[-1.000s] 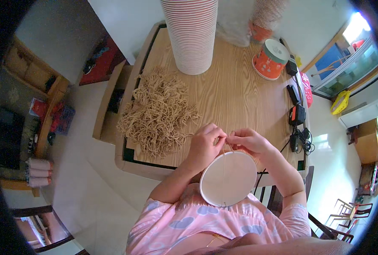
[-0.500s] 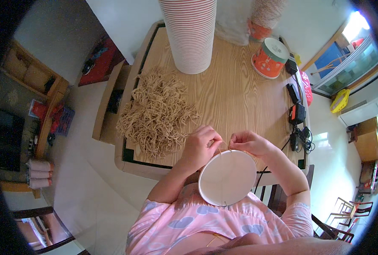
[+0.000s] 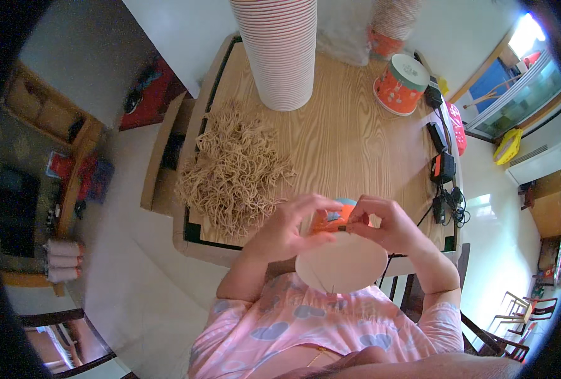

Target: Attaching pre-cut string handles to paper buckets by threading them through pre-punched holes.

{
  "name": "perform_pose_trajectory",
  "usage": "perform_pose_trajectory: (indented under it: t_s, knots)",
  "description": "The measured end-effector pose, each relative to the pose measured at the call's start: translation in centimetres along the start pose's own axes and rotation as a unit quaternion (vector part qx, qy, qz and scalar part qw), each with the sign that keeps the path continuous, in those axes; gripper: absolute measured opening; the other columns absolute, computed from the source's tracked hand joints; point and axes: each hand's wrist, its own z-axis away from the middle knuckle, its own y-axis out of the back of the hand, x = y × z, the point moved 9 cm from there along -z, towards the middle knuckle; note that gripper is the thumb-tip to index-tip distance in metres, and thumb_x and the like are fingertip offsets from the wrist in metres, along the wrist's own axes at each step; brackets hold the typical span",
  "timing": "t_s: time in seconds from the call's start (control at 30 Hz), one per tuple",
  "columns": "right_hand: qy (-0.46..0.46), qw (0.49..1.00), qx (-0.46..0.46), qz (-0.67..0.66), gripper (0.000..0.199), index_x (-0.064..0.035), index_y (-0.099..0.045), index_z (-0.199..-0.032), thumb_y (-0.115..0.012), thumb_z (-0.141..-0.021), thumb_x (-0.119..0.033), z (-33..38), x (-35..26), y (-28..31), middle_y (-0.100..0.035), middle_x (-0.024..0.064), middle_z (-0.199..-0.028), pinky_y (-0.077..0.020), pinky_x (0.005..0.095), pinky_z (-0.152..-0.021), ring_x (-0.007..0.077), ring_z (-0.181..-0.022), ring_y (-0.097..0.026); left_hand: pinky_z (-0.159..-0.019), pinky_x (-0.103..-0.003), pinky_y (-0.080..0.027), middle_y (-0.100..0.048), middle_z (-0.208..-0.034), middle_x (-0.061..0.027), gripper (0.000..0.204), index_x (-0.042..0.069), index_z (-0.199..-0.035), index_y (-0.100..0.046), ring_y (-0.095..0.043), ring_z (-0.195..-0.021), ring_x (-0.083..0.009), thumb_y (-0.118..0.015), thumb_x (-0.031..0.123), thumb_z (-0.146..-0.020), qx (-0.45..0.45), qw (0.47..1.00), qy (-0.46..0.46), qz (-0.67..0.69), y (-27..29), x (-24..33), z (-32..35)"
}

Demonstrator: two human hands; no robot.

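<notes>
A paper bucket [image 3: 340,262] is tilted in front of my chest, its white mouth toward me. Between my hands shows its orange printed wall with a teal edge. My left hand [image 3: 293,224] is at the bucket's far left rim, slightly blurred, thumb and fingers spread apart. At the far right rim, my right hand [image 3: 381,221] has thumb and fingertips pinched together beside a small dark bit. What the pinch holds is too small to make out. A thin strand crosses the near part of the bucket's mouth. Left of my hands lies a heap of tan twisted cords [image 3: 236,170].
A tall stack of white paper buckets [image 3: 280,57] stands at the table's [image 3: 337,139] far side. An orange bucket [image 3: 400,88] sits upside down at the far right. Black adapters and cables [image 3: 444,183] line the right edge. An open cardboard box [image 3: 163,158] is off the left edge.
My left hand has let go of the cord at the rim and spread its fingers. The bucket has tipped, so its orange outer wall now shows. My right hand stays pinched near the rim.
</notes>
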Motion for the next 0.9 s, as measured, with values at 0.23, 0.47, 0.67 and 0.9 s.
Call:
perform_pose_trajectory:
  t_s: [0.23,0.47,0.67,0.9]
  knots:
    - [-0.031,0.999,0.035,-0.013,0.014,-0.0025,-0.065,-0.087,-0.069,-0.078,-0.012,0.8,1.1,-0.6,-0.061,0.008,-0.078,-0.046,0.0304,-0.062,0.0169,-0.069,-0.057,-0.082,-0.034,-0.046,-0.063,-0.092,-0.0075,0.034,0.006,-0.098,-0.064,-0.06,-0.09,-0.0228,-0.077,0.015,-0.068,-0.016,0.997,0.069,-0.012,-2.5,-1.8,0.7]
    - [-0.04,0.997,0.048,-0.039,0.011,-0.003,-0.065,-0.086,-0.069,-0.079,-0.01,2.1,1.1,-1.4,-0.062,0.0062,-0.077,-0.0455,0.0277,-0.061,0.0135,-0.068,-0.056,-0.072,-0.028,-0.048,-0.064,-0.082,-0.0074,0.014,0.002,-0.085,-0.067,-0.062,-0.079,-0.0172,-0.072,0.004,-0.072,-0.05,0.991,0.084,0.093,-3.1,-2.4,1.3]
    - [-0.063,0.986,0.075,-0.132,0.007,-0.0036,-0.065,-0.084,-0.068,-0.08,-0.009,3.3,2.6,-1.7,-0.062,0.0031,-0.078,-0.0454,0.0253,-0.061,0.0099,-0.07,-0.055,-0.07,-0.032,-0.048,-0.062,-0.081,-0.0081,0.012,0.002,-0.082,-0.064,-0.061,-0.079,-0.0208,-0.071,0.003,-0.072,-0.064,0.997,0.022,0.032,-3.3,-1.2,1.5]
    - [0.094,0.993,0.029,-0.067,0.009,-0.0043,-0.065,-0.08,-0.069,-0.073,-0.001,3.6,0.0,-1.0,-0.062,0.0055,-0.08,-0.0457,0.0305,-0.07,0.0195,-0.076,-0.058,-0.067,-0.036,-0.047,-0.052,-0.078,-0.0079,0.013,0.005,-0.08,-0.057,-0.054,-0.075,-0.0263,-0.067,0.009,-0.072,-0.119,0.965,-0.182,-0.148,-4.4,2.0,2.6]
